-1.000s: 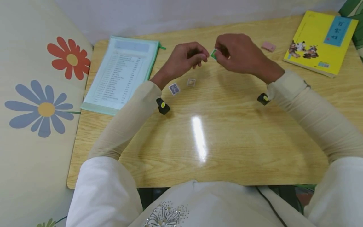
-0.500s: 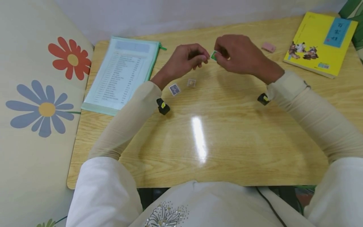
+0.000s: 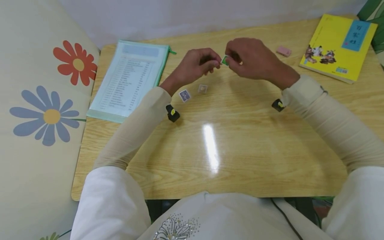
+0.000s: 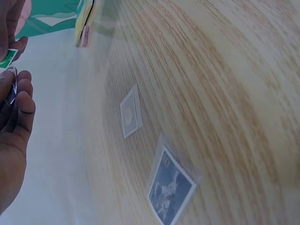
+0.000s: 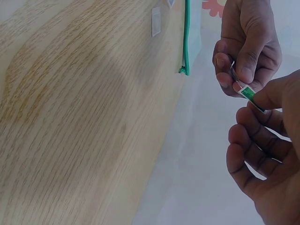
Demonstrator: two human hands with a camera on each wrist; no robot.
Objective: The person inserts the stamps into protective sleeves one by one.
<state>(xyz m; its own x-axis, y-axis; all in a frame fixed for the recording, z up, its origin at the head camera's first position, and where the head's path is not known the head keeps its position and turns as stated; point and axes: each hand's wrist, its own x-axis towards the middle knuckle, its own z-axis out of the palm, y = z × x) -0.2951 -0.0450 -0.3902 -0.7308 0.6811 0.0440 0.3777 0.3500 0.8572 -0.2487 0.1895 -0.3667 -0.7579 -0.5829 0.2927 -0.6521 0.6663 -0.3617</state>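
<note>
Above the far part of the table, my right hand (image 3: 252, 58) pinches a small green stamp (image 5: 247, 92) with white edges between thumb and forefinger. Facing it, my left hand (image 3: 200, 65) pinches a small clear plastic sleeve (image 5: 235, 75) by its edge. The stamp's near corner is right at the sleeve's end, close to the left fingertips. Below the left hand, two more stamps lie flat on the table, each in a clear sleeve: a dark blue one (image 4: 169, 187) and a paler one (image 4: 130, 114).
A pale zip folder (image 3: 129, 76) with a printed sheet lies at the left of the wooden table (image 3: 240, 150). At the back right are a pink eraser-like block (image 3: 283, 50) and a yellow book (image 3: 339, 46). Walls border the left and back.
The right hand has brought the green stamp slightly left, closer to the left fingertips. Both hands keep their pinch, and the stamps on the table have stayed put.
</note>
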